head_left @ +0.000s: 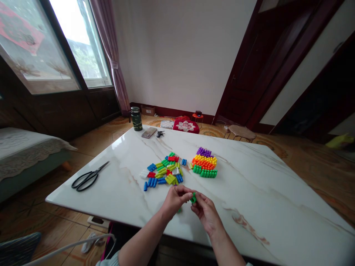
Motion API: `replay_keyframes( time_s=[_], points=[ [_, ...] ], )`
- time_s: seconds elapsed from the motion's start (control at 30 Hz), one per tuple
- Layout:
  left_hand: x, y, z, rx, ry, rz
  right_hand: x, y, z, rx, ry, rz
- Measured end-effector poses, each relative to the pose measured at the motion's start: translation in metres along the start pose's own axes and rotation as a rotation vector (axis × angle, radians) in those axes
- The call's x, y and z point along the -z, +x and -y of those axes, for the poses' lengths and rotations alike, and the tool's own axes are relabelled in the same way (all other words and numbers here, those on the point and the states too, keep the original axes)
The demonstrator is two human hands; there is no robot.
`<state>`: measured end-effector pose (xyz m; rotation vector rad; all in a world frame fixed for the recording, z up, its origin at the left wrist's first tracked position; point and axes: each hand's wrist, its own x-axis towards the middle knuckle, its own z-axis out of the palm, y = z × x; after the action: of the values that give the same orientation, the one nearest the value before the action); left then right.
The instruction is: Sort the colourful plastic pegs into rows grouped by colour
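My left hand [175, 201] and my right hand [205, 212] meet above the near part of the table, fingers closed around a small green plastic building piece [193, 198]. Fingertips of both hands touch it and hide part of it. Beneath my left hand, a bit of another green piece [179, 210] shows. Just beyond lies a loose pile of bullet-shaped pieces [162, 171] in blue, lime, red, white and green. To its right, joined pieces lie in coloured rows: purple [204, 152], yellow [212, 160], orange [203, 162] and green [204, 171].
Black-handled scissors [88, 178] lie at the left of the marble-patterned table [249, 184]. A camouflage bottle [136, 119], a phone [149, 132] and keys [160, 134] are at the far left edge. A stool [241, 132] stands beyond the table.
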<state>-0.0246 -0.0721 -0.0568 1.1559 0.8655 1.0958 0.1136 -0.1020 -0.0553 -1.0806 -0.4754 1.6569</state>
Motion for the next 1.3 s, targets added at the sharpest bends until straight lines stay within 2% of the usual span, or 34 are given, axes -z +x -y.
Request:
replay_keyframes(
  time_s=[0.1,0.2,0.27,0.33,0.4,0.47,0.57,0.67,0.73,0.9,1.1,1.3],
  points=[
    [0.007,0.000,0.006,-0.062,0.205,-0.026,0.006,0.006,-0.005,-0.012,-0.045,0.016],
    [0.023,0.001,0.015,-0.166,0.480,-0.145,0.017,0.023,-0.002,0.149,-0.239,-0.048],
    [0.038,0.001,0.021,-0.269,0.659,-0.202,0.026,0.041,0.007,0.377,-0.498,-0.184],
    [0.053,0.000,0.027,-0.339,0.791,-0.206,0.034,0.060,0.019,0.569,-0.805,-0.323],
    [0.065,-0.002,0.034,-0.366,0.863,-0.178,0.039,0.076,0.029,0.654,-1.080,-0.354],
    [0.071,-0.003,0.041,-0.384,0.892,-0.154,0.041,0.089,0.033,0.707,-1.279,-0.299],
    [0.073,-0.003,0.047,-0.417,0.897,-0.159,0.043,0.097,0.027,0.839,-1.389,-0.264],
    [0.073,-0.002,0.048,-0.425,0.903,-0.150,0.050,0.094,0.011,0.943,-1.329,-0.406],
    [0.073,-0.002,0.048,-0.421,0.909,-0.140,0.055,0.087,-0.001,0.959,-1.297,-0.448],
    [0.074,-0.003,0.049,-0.426,0.918,-0.147,0.052,0.075,-0.017,0.945,-1.426,-0.281],
    [0.073,-0.003,0.047,-0.420,0.905,-0.139,0.034,0.082,-0.007,0.902,-1.584,-0.306],
    [0.072,-0.003,0.043,-0.399,0.901,-0.131,0.027,0.087,-0.001,0.826,-1.673,-0.338]
  ],
)
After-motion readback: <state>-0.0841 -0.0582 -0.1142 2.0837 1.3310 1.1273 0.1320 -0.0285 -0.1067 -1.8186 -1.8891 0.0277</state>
